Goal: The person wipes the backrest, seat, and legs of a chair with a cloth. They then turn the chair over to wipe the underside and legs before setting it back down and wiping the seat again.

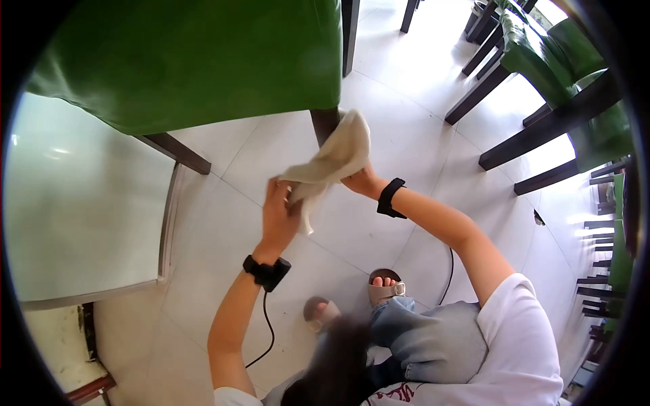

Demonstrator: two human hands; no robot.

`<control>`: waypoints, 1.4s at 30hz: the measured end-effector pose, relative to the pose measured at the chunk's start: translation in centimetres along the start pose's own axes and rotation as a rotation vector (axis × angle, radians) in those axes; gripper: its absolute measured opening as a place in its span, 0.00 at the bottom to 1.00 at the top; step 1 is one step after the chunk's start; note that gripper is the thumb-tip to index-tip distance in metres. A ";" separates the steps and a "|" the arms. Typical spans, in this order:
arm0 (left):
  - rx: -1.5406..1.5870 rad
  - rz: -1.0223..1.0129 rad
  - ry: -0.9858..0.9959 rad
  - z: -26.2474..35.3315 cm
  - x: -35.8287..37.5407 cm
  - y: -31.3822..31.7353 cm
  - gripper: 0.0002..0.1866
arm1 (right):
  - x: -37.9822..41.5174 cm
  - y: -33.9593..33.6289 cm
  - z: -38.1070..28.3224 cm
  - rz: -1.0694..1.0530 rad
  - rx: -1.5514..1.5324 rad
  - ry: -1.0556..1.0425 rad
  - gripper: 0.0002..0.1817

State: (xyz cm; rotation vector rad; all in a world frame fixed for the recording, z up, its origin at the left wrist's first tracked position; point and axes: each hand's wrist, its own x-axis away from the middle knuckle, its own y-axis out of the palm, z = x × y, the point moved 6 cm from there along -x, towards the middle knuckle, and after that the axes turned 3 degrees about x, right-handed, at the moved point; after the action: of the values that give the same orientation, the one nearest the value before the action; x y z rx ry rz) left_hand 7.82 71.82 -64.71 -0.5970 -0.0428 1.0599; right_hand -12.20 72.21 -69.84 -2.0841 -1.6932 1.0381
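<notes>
A beige cloth is stretched between my two hands, close to the dark wooden leg of a green chair. My left hand has its fingers curled on the cloth's lower left part, and one end hangs down beside it. Under the cloth's right side, my right hand grips it, with most of the fingers hidden by the fabric. The upper part of the cloth overlaps the chair leg in this view. Both wrists wear black bands, the left one with a box and a cable.
The green chair seat fills the upper left. Below it stands a pale glossy panel with a metal edge. More green chairs with dark legs line the right side. Light tiles cover the floor around my sandalled feet.
</notes>
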 end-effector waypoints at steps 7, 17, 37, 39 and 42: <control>0.043 0.454 0.217 5.9 -5.6 -6.2 0.16 | -6.0 -5.4 -9.0 0.465 -0.136 -0.328 0.51; 0.138 0.238 0.118 1.9 -7.2 -0.7 0.15 | -8.0 -4.5 -6.2 0.460 -0.405 -0.068 0.45; 0.101 -0.203 -0.145 -11.1 -7.5 9.6 0.11 | -1.8 6.7 8.3 0.064 -0.201 0.132 0.33; 0.075 -0.208 -0.121 -11.8 -6.9 9.9 0.12 | -0.7 7.7 10.0 -0.025 -0.298 0.292 0.34; 0.266 -0.257 -0.231 -13.0 -6.2 10.2 0.12 | 0.3 8.0 11.0 -0.064 -0.389 0.436 0.35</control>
State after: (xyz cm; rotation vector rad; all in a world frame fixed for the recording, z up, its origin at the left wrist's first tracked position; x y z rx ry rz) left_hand 0.54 64.47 -79.05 -0.2194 -0.1728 0.8618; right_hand -13.56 67.65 -82.60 -2.2461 -1.8110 0.2101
